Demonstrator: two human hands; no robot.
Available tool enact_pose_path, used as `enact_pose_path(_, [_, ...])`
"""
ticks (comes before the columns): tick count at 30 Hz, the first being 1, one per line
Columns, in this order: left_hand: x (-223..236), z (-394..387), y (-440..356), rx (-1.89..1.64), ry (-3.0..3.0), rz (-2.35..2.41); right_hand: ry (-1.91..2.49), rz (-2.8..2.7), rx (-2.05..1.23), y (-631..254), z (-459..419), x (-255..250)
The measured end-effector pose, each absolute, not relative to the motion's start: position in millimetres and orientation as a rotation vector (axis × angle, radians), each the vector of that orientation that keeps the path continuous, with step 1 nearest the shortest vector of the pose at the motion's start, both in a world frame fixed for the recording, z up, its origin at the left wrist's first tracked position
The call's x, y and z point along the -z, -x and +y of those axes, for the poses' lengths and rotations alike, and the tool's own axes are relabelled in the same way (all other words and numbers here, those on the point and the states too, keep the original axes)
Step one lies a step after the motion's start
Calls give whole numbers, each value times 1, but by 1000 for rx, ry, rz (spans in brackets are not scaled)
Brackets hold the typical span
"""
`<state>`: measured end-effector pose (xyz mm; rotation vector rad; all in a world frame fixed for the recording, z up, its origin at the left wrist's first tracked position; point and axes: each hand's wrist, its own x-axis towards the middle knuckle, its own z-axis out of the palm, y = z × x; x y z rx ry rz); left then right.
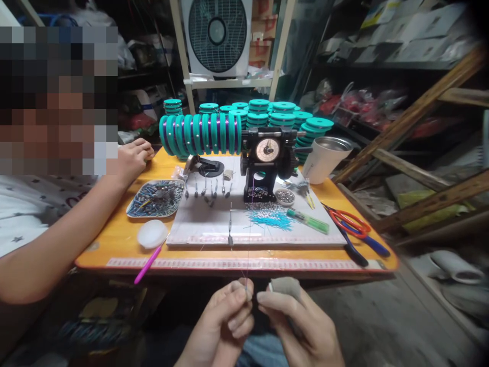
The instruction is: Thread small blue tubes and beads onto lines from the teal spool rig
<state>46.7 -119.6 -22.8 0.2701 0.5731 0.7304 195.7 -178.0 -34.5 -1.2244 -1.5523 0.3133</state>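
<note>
Below the table's front edge, my left hand (231, 311) is closed in a pinch on a thin purple fishing line (249, 244). The line runs up from the fingertips towards the black line-winding machine (267, 163) with a dial. Close beside it on the right is my right hand (300, 318), its fingers curled together and one finger wrapped in a grey cloth cover (286, 286). Whatever those fingers hold is too small to make out. On the white board (206, 224) ahead lie a sinker (230, 239) on a short line, blue tubes (269, 219) and small beads.
Teal spools (200, 133) sit on the machine's shaft, with more stacked behind. A tray of sinkers (156, 199), a white lid (152, 233) and a pink tool (148, 265) lie left. Red-handled pliers (351, 224) and a cup (326, 160) are right. Another person's arm (76, 224) rests at left.
</note>
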Motion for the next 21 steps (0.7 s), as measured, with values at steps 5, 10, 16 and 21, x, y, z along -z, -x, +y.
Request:
enact_pose_path(5, [26,-116,-53,-557,-149,498,1205,-1782,121,-218,-181,46])
enact_pose_path(10, [36,-112,-59,-483,-126,475,1130,-1924,215,-233,-173,45])
enact_pose_path(16, [37,-108,-61,-449,-243,473,1118,-2166,331,-241,-176,24])
enact_pose_path(21, [21,-106,-51,-570,-542,514,1119,-2097,539,-237,-181,-1])
